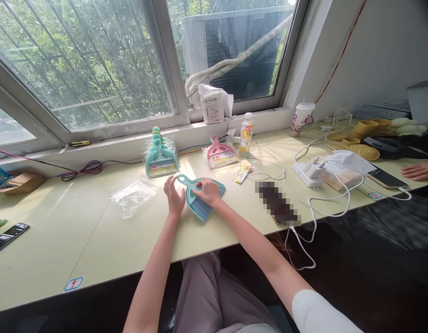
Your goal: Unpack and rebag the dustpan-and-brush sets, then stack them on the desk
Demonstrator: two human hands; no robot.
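A teal mini dustpan with a small brush (pixel 199 200) lies flat on the pale yellow table (pixel 96 240) in front of me. My right hand (pixel 208 190) rests on top of it, fingers curled and pressing down on the pan. My left hand (pixel 173 195) stands beside the set's left edge, fingers spread and touching near the handle. An empty clear plastic bag (pixel 132 196) lies just to the left of my hands.
Against the window sill stand a stack of bagged teal dustpan sets (pixel 160 156) and a bagged pink set (pixel 220 153). A drink bottle (pixel 246 133), paper label (pixel 243 172), white cables (pixel 325 203), a phone (pixel 387 178) and another person's hand (pixel 419 172) lie to the right.
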